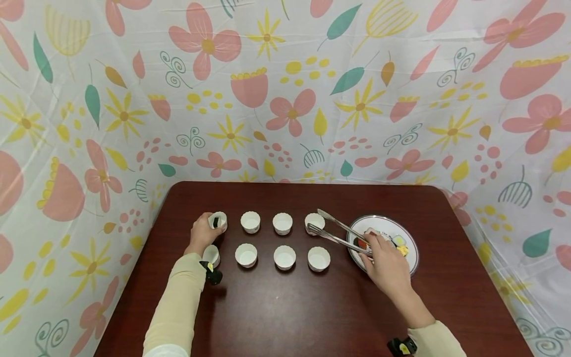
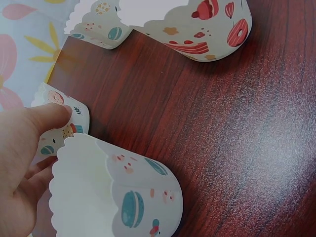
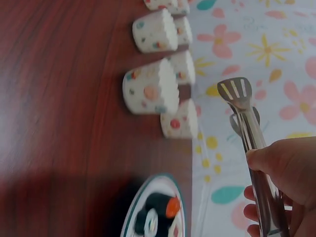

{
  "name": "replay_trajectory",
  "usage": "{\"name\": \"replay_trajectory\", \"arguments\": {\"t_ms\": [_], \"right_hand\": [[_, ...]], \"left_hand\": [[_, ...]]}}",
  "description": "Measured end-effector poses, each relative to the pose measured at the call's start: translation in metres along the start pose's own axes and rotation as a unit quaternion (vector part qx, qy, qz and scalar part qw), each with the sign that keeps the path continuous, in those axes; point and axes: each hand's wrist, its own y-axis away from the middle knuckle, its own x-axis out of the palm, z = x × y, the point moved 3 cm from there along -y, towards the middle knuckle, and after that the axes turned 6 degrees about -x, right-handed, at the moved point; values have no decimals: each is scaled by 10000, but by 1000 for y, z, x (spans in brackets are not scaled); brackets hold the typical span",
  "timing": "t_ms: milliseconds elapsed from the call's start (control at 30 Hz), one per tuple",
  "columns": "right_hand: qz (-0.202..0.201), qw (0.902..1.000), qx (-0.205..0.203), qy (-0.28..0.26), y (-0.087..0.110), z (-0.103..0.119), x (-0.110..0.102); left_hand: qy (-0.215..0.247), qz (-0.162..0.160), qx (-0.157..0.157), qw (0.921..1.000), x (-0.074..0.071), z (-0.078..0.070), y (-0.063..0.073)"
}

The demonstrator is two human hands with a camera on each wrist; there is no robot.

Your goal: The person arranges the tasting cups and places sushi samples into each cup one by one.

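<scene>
My left hand (image 1: 202, 233) grips the far-left paper baking cup (image 1: 222, 218); the left wrist view shows the thumb against the printed wall of that cup (image 2: 81, 118). A small dark piece (image 1: 216, 222) sits inside the cup. Metal tongs (image 1: 336, 239) are held in my right hand (image 1: 389, 265) above the plate (image 1: 416, 255), their tips apart and extending leftward over the far-right cup (image 1: 314, 218). In the right wrist view, nothing shows between the slotted tips of the tongs (image 3: 237, 91). Dark-wrapped rolls (image 3: 163, 205) lie on the plate.
Other white scalloped cups stand in two rows, including a near-left cup (image 1: 211, 256) by my left wrist and a near-right cup (image 1: 318, 259). Yellow pieces (image 1: 403, 250) lie on the plate. A flower-print cloth (image 1: 290, 114) hangs behind the brown table (image 1: 276, 317).
</scene>
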Motion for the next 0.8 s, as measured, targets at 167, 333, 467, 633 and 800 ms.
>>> {"name": "replay_trajectory", "arguments": {"t_ms": [167,333,467,633,800], "right_hand": [[-39,9995,306,64,16,-21,-10],[60,9977,668,104,31,-41,-19],[108,9960,877,146,41,-54,-24],[140,9943,1041,198,51,-68,-27],[193,9925,1188,207,60,-76,-29]], "left_hand": [[20,-48,18,10000,1,1,0],[13,-53,16,10000,1,0,0],[-9,-41,5,10000,1,0,0],[-5,-51,-9,10000,1,0,0],[-13,-84,22,10000,1,0,0]]}}
